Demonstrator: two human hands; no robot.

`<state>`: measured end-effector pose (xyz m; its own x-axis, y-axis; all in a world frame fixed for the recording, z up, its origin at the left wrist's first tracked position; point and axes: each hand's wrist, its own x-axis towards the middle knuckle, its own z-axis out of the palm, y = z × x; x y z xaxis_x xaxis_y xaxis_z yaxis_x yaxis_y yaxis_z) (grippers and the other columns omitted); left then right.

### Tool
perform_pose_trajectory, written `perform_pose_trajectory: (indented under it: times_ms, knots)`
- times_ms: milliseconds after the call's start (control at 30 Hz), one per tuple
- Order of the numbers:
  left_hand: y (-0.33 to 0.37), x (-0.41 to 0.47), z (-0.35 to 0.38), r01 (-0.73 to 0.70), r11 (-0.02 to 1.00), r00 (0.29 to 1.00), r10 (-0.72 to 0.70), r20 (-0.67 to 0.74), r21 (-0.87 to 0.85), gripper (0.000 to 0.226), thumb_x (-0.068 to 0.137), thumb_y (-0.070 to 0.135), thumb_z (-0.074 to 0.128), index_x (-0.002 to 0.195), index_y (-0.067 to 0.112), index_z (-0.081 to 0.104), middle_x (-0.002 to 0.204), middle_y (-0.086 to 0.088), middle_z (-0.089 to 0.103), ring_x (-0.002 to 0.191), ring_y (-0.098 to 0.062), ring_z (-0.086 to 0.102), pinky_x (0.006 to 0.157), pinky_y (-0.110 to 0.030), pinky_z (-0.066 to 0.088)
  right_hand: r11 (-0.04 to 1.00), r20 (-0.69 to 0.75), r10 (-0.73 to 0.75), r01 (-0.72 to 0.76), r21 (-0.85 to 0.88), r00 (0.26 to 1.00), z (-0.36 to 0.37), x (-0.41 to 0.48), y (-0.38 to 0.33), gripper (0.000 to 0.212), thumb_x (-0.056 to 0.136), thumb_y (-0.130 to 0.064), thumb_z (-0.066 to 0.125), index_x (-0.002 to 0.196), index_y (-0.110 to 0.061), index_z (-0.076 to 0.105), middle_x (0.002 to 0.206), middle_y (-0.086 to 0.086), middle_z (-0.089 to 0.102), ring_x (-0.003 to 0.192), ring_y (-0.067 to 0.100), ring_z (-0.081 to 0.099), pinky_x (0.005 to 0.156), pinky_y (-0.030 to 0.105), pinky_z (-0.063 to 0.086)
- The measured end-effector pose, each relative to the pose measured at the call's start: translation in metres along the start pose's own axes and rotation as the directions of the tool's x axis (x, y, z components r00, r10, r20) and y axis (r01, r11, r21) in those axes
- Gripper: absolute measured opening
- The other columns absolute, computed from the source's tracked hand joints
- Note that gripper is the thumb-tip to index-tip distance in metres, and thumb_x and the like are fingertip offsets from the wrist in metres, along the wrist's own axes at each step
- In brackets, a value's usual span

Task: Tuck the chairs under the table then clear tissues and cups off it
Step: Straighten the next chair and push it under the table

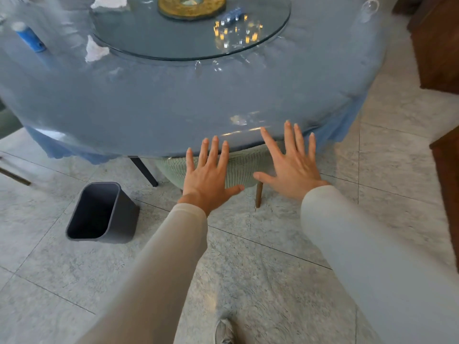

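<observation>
A pale green chair sits mostly under the round table, which has a blue cloth under clear plastic. My left hand and my right hand are spread flat, fingers apart, over the chair's back at the table's edge, holding nothing. Crumpled white tissues lie on the table: one by the glass turntable's left rim, another at the top. Clear plastic cups show faintly near the turntable's front and at the far right edge.
A dark grey bin stands tilted on the tiled floor at the left. A glass turntable carries a gold disc. A blue bottle lies at the table's left. Dark wooden furniture lines the right side. Another chair's legs show far left.
</observation>
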<state>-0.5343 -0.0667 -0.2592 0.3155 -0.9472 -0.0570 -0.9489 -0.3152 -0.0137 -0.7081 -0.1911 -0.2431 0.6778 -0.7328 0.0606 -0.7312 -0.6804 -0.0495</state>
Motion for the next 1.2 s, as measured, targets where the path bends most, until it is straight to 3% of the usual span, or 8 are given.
perform_pose_trajectory:
  times_ms: [167,400,600,933,1200]
  knots:
    - [0.072,-0.03,-0.096,-0.14,0.988,0.976,0.148,-0.162,0.062,0.111,0.082,0.09,0.016,0.16,0.018,-0.013,0.168,-0.007,-0.019,0.154,-0.032,-0.019,0.12,-0.067,-0.001,0.982,-0.122,0.177,-0.183,-0.037,0.977,-0.096,-0.088,0.069,0.098,0.087,-0.079,0.041,0.158,-0.038,-0.012,0.164,0.023,-0.017,0.152,0.039,-0.014,0.119,0.065,-0.003]
    - [0.186,-0.074,-0.247,-0.25,0.963,0.872,0.27,-0.408,0.103,0.106,0.086,0.085,0.028,0.162,0.019,-0.003,0.17,-0.008,-0.011,0.156,-0.031,-0.01,0.121,-0.065,0.002,0.909,-0.342,0.357,-0.408,-0.087,0.869,-0.257,-0.206,0.161,0.093,0.09,-0.077,0.038,0.16,-0.034,-0.006,0.163,0.025,-0.017,0.152,0.042,-0.007,0.118,0.066,0.004]
    - [0.253,-0.106,-0.327,-0.279,0.955,0.816,0.293,-0.498,0.104,0.106,0.084,0.087,0.026,0.162,0.02,-0.001,0.17,-0.008,-0.011,0.156,-0.031,-0.01,0.12,-0.067,0.004,0.843,-0.493,0.429,-0.531,-0.081,0.757,-0.348,-0.294,0.21,0.091,0.089,-0.078,0.035,0.16,-0.035,-0.004,0.165,0.023,-0.008,0.152,0.042,-0.001,0.119,0.065,0.006]
    - [0.316,-0.092,-0.362,-0.32,0.939,0.758,0.334,-0.561,0.127,0.106,0.081,0.089,0.02,0.16,0.022,-0.004,0.17,-0.01,-0.005,0.156,-0.034,-0.005,0.118,-0.071,0.008,0.78,-0.558,0.487,-0.622,-0.068,0.672,-0.381,-0.34,0.28,0.096,0.085,-0.082,0.038,0.159,-0.035,0.001,0.165,0.024,0.006,0.151,0.045,0.009,0.118,0.067,0.009]
    - [0.356,0.012,-0.334,-0.314,0.944,0.78,0.319,-0.539,0.104,0.108,0.082,0.087,0.032,0.159,0.021,-0.005,0.17,-0.009,-0.003,0.156,-0.034,-0.003,0.117,-0.071,0.005,0.772,-0.52,0.502,-0.629,-0.091,0.691,-0.355,-0.276,0.36,0.096,0.083,-0.086,0.03,0.159,-0.037,-0.004,0.166,0.02,-0.002,0.152,0.043,0.002,0.119,0.066,0.005]
